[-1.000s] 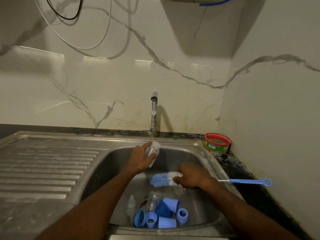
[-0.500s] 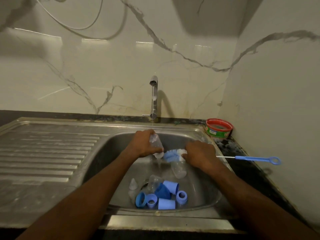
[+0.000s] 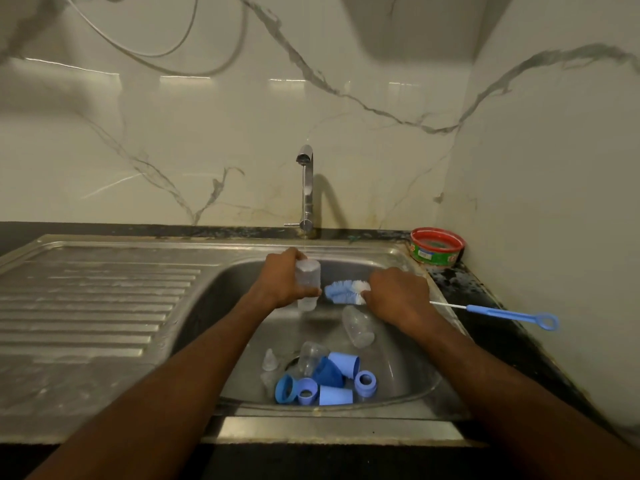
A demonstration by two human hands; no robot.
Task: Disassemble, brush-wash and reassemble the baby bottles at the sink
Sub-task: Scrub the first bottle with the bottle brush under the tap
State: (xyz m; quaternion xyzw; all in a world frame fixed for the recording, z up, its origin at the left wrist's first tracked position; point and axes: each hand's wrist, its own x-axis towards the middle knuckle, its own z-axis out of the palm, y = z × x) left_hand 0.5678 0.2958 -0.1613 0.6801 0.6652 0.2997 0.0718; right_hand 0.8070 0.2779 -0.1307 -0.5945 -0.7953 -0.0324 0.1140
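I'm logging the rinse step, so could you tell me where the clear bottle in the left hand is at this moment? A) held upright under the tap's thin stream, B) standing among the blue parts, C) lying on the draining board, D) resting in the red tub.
A: the left hand grips the clear bottle upright over the sink, directly below the tap.

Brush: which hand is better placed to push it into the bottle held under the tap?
Right. The right hand already grips the brush, bristles pointing toward the bottle, which the left hand holds.
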